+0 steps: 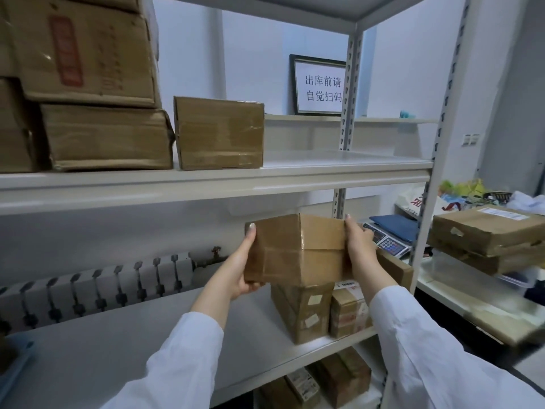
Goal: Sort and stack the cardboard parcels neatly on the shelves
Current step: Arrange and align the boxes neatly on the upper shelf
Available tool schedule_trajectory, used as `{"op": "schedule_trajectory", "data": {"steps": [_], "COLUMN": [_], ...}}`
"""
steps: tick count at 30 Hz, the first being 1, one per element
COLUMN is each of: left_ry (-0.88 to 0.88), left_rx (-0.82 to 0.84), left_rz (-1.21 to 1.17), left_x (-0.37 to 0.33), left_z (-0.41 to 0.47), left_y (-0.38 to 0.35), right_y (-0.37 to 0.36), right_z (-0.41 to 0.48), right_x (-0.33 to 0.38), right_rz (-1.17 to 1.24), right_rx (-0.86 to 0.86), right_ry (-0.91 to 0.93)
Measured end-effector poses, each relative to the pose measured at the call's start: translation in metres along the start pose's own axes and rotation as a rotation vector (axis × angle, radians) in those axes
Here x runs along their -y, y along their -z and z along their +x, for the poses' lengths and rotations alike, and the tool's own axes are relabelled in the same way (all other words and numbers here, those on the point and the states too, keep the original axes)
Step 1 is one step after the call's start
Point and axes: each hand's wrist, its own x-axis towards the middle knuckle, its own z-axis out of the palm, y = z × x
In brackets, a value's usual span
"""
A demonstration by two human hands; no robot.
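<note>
Head view — parcel (298, 249) between left hand (244, 268) and right hand (358, 246), both tight round its sides.

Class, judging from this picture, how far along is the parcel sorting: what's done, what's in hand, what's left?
Done: cartons stacked on the upper shelf. In hand: left hand and right hand hold a taped parcel above the middle-shelf stack. Left: setting it down, then probably the parcels at far right.
</note>
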Motion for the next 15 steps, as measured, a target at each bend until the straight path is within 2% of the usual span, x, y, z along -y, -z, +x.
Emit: {"op": "schedule_trajectory", "data": {"steps": [3, 9, 15], "left_ry": [-0.126, -0.343, -0.345], "left_rx": [0.074, 0.205, 0.203], "left_rz": [0.157, 0.318, 0.345], "left_x": [-0.011, -0.032, -0.045], "left_z": [-0.016, -0.039, -0.062], "left_y": [0.002, -0.004, -0.01], "right_y": [0.009, 0.026, 0.03], "right_z": [-0.015, -0.038, -0.045], "right_x": [0.006, 0.023, 0.044], "right_rz": [0.071, 0.209, 0.287], "right_rx": [-0.038, -0.093, -0.105], "right_ry": [-0.03, -0.039, 0.024]}}
